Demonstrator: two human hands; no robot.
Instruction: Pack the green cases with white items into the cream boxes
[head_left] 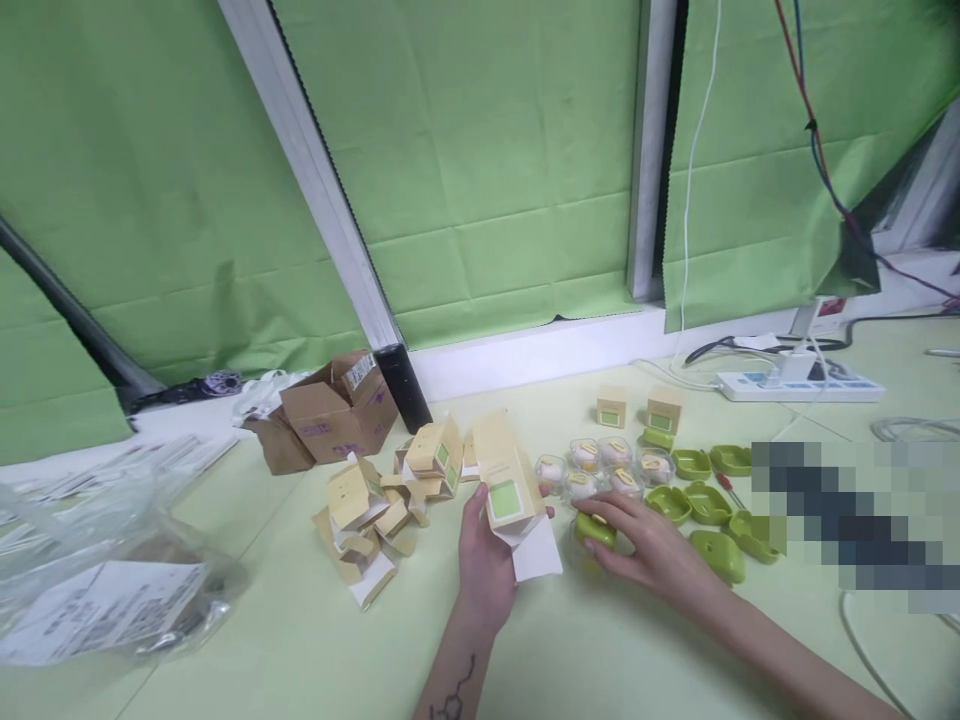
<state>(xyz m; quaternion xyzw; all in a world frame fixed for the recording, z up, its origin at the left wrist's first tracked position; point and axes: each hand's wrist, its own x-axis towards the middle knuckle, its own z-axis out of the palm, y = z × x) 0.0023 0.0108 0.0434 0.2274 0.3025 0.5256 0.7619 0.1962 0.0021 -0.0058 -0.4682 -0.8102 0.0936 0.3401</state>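
My left hand (487,560) is wrapped round a small cream carton (510,485) with a green window; its white end flap hangs open at the bottom. To the right, my right hand (637,535) grips a green plastic piece (596,530) between thumb and fingers, with something clear beneath it. Just behind that hand stand several clear round containers (616,452) with pinkish-white contents. Several loose green plastic pieces (706,502) lie to the right of them. A heap of opened cream cartons (356,495) sits left of my left hand.
Two closed cartons (611,406) stand at the back. A brown cardboard box (337,415) and black cylinder (403,388) are at back left, plastic bags (112,560) at far left. A power strip (802,386) with cables lies back right, a red-handled tool (726,487) among the green pieces.
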